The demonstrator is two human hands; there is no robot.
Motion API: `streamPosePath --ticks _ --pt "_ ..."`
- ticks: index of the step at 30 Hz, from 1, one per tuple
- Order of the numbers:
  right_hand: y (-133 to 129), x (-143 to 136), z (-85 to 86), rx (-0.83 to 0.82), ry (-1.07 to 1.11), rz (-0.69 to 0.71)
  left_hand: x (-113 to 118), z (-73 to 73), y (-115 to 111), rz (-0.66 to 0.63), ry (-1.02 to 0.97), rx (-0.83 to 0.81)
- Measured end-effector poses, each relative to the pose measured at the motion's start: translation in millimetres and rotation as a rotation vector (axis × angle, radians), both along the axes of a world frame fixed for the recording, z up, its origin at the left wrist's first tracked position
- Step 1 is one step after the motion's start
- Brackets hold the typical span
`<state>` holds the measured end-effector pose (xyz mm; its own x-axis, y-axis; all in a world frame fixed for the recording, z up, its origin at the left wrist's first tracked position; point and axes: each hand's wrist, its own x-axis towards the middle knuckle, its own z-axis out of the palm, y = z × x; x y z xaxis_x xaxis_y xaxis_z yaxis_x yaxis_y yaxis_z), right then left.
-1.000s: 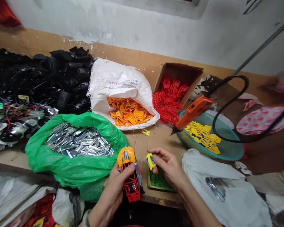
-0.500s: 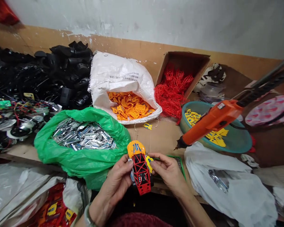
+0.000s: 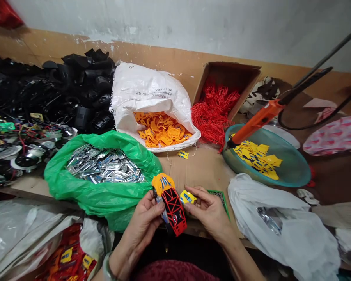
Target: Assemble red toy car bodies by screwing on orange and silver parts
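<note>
My left hand (image 3: pixel 148 214) grips a toy car (image 3: pixel 175 212) by its left side, thumb on top. The car has an orange hood with blue markings and a red lattice frame over a dark body. Between the thumb and fingers of my right hand (image 3: pixel 207 208) is a small yellow plastic car part (image 3: pixel 188 197) with a blue mark, close beside the car's right side. Whether the part touches the car I cannot tell. A green tray of small metal pieces (image 3: pixel 222 199) is partly hidden behind my right hand.
A green bag (image 3: pixel 55 175) of silvery strips and a white sack (image 3: pixel 146 84) of orange parts lie ahead. An orange electric screwdriver (image 3: pixel 256 121) hangs over a teal basin (image 3: pixel 295 171) of yellow parts. Red lattice frames (image 3: pixel 212 113) spill from a carton. A white plastic bag (image 3: pixel 304 242) lies right.
The toy car has tilted and shifted slightly left. My right hand has turned the yellow part flatter and drawn it a little away. The hanging screwdriver has swung back, away from me.
</note>
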<state>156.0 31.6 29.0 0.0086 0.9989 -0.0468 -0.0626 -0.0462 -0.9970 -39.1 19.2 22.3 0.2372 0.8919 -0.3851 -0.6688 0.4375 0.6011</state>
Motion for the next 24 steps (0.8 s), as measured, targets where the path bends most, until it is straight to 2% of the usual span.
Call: streamPosePath --ticks 3,6,8,13,18,21,24 --pt "-1.7 -1.2 4.9 -0.028 0.030 -0.069 0.4 0.8 0.1 0.041 0.026 0.008" --pt "-6.2 -9.2 8.6 -0.041 0.090 -0.031 4.6 2.0 -0.1 0.076 0.066 0.064" --pt "-9.0 -16.2 8.5 0.015 0.073 0.002 7.9 2.4 -0.4 0.083 0.074 0.100" --pt "-14.3 -25.5 7.9 0.151 -0.146 0.042 11.0 -1.7 -0.5 0.084 0.065 0.112" --pt "-20.6 -26.5 18.1 0.261 -0.406 0.087 12.2 -8.0 -0.5 0.094 0.063 0.135" --pt "-22.2 -24.7 19.3 0.313 -0.481 0.075 13.4 -8.7 -0.2 0.095 0.058 0.131" --pt "-21.1 -20.4 13.2 0.337 -0.470 0.011 13.9 -7.2 0.9 0.103 0.059 0.118"
